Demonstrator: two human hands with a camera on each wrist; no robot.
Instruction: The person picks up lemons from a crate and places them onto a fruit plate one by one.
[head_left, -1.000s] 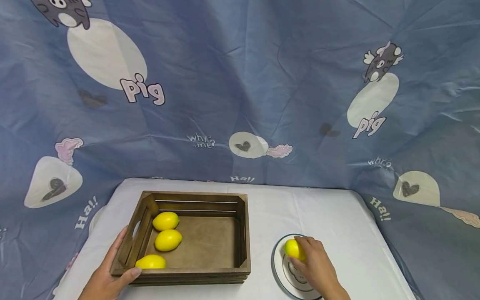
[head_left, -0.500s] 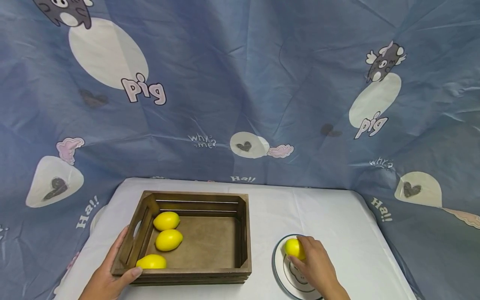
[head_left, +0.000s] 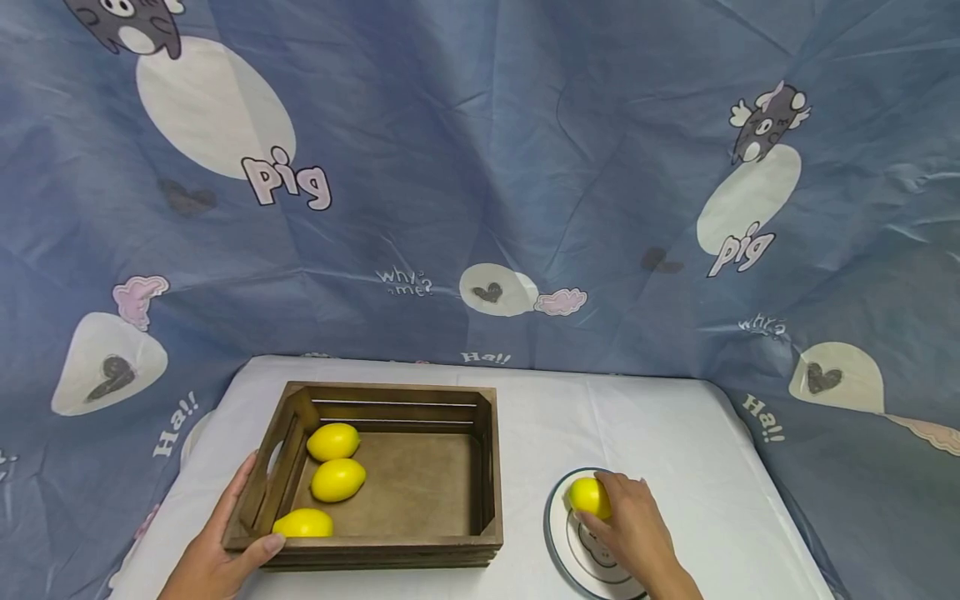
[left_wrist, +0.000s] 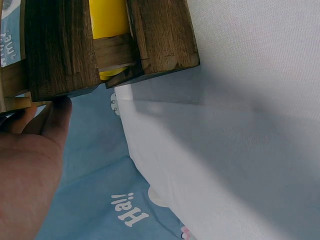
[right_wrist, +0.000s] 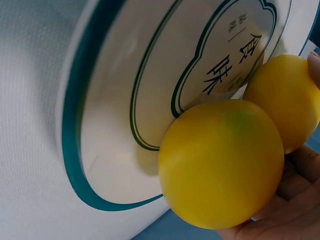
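My left hand (head_left: 213, 558) grips a brown slatted wooden crate (head_left: 382, 554) at its front left corner, thumb on the front rim and fingers along the outer left side. Three lemons (head_left: 337, 481) lie along the crate's left part. To the right, my right hand (head_left: 637, 529) pinches a lemon (head_left: 590, 497) between thumb and fingers over a white plate (right_wrist: 110, 165) with a teal rim. The right wrist view shows a second lemon (right_wrist: 220, 165) over the plate, nearer the camera; my hand hides it in the head view.
White cloth (head_left: 540, 433) covers the table under crate and plate. A blue printed curtain (head_left: 420, 208) rises behind the table and hangs along both sides. The strip of cloth between crate and plate is narrow.
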